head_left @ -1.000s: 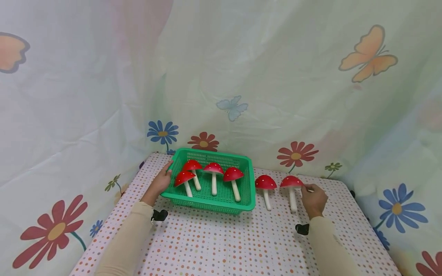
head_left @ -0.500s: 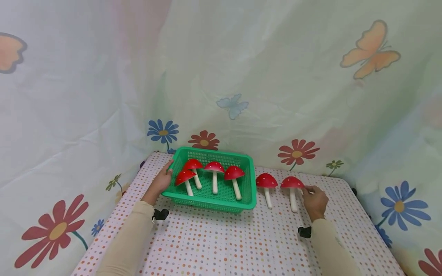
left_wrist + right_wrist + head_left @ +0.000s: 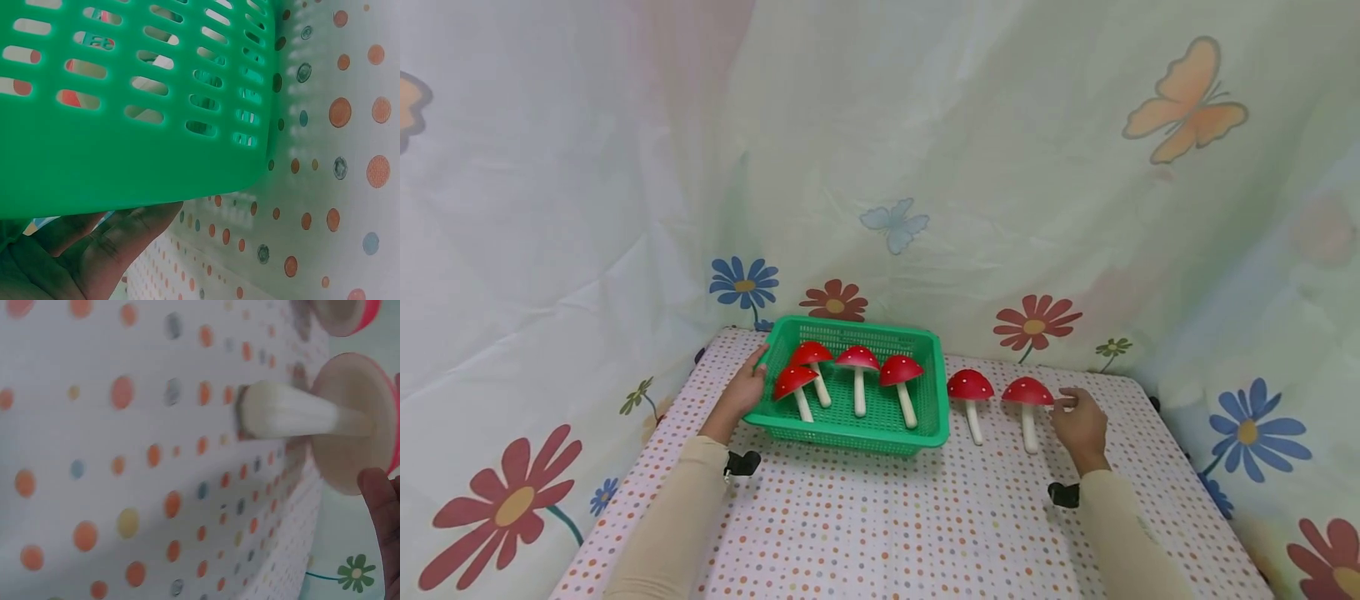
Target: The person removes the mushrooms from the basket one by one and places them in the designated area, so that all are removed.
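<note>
Flower-printed curtain [image 3: 1000, 208], polka-dotted table [image 3: 865, 533]

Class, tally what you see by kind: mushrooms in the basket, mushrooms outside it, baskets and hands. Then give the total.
Mushrooms in the basket: 4
Mushrooms outside the basket: 2
Baskets: 1
Hands: 2
Total: 9
</note>
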Action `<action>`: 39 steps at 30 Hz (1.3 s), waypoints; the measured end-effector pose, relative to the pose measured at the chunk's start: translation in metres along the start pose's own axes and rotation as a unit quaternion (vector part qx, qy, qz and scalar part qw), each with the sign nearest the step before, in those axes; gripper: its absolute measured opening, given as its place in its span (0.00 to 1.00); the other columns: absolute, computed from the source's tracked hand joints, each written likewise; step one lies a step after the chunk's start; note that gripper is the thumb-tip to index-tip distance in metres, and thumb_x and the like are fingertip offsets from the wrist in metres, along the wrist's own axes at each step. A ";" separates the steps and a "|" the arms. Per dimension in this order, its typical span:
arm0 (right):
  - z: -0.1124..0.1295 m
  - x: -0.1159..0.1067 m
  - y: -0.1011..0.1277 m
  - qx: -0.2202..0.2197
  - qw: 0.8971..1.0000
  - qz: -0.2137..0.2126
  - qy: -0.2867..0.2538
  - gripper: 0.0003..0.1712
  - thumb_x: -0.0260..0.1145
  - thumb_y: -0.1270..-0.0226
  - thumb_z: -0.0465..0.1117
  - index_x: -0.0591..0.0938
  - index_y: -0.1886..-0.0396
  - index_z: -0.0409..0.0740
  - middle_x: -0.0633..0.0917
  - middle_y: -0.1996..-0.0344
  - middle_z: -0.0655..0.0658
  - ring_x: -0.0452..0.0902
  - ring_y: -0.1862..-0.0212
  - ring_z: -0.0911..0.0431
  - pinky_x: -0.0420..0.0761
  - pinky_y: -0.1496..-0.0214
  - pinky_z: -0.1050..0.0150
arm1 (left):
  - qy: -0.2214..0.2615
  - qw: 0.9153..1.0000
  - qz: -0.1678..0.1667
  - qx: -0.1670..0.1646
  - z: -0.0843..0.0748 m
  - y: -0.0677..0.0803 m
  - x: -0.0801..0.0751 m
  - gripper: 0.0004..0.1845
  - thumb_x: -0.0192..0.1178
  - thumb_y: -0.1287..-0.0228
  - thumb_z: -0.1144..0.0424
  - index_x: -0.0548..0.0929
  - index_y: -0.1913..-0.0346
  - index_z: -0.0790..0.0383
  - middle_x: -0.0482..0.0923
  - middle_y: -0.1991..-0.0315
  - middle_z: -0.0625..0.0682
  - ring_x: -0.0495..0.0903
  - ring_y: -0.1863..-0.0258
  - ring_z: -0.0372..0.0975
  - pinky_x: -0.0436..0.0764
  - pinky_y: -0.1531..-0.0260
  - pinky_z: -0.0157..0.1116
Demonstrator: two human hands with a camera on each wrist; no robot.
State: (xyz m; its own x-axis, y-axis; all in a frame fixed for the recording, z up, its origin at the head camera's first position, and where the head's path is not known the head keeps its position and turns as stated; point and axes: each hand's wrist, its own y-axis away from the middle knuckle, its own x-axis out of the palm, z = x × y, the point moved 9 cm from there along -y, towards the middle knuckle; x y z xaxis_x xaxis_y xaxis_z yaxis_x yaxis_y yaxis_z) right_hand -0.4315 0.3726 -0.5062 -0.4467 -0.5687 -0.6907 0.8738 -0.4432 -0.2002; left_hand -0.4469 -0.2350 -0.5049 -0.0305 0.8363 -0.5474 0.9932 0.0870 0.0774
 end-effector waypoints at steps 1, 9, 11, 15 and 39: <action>0.003 -0.002 0.000 0.003 1.000 0.002 0.001 0.22 0.54 0.29 0.40 0.75 0.40 0.35 0.84 0.53 0.30 0.85 0.63 0.41 0.80 0.76 0.55 | -0.001 1.000 -0.001 0.002 -0.001 0.000 -0.001 0.27 0.30 0.18 0.55 0.47 0.20 0.46 0.44 0.20 0.58 0.45 0.22 0.59 0.48 0.27 0.63; 0.049 -0.015 0.009 -0.031 0.999 -0.013 -0.019 0.22 0.53 0.27 0.41 0.77 0.40 0.36 0.83 0.51 0.30 0.84 0.62 0.42 0.74 0.76 0.67 | 0.004 1.000 0.004 0.000 0.000 0.000 0.000 0.28 0.30 0.18 0.55 0.46 0.20 0.45 0.43 0.20 0.59 0.44 0.22 0.59 0.48 0.27 0.63; 0.067 -0.014 0.013 -0.052 0.998 -0.011 -0.036 0.21 0.54 0.27 0.41 0.78 0.40 0.37 0.84 0.51 0.31 0.84 0.59 0.41 0.74 0.75 0.68 | 0.004 1.000 0.004 -0.001 0.000 0.000 -0.001 0.28 0.30 0.18 0.55 0.46 0.20 0.44 0.43 0.20 0.59 0.44 0.22 0.59 0.48 0.28 0.64; 0.110 0.001 0.024 -0.112 0.988 0.032 -0.097 0.18 0.57 0.26 0.40 0.78 0.41 0.37 0.84 0.52 0.32 0.86 0.57 0.40 0.82 0.71 0.69 | 0.003 1.000 0.003 -0.004 0.001 0.001 -0.002 0.28 0.31 0.18 0.55 0.46 0.20 0.44 0.44 0.20 0.59 0.45 0.22 0.59 0.49 0.28 0.64; 0.339 0.157 0.159 -0.346 0.881 0.308 -0.101 0.17 0.68 0.34 0.36 0.82 0.46 0.48 0.82 0.47 0.47 0.79 0.60 0.53 0.82 0.60 0.64 | 0.003 1.000 -0.002 -0.011 0.001 0.000 -0.002 0.27 0.32 0.18 0.55 0.48 0.20 0.45 0.45 0.20 0.58 0.47 0.23 0.59 0.50 0.28 0.63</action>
State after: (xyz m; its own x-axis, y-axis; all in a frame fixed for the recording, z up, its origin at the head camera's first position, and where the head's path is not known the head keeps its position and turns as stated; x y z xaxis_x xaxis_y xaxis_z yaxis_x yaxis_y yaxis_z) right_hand -0.4280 -0.0225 -0.4109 0.1886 -0.6955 -0.6933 0.8390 0.4810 -0.2543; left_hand -0.4466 -0.2372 -0.5048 -0.0342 0.8388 -0.5433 0.9903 0.1017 0.0946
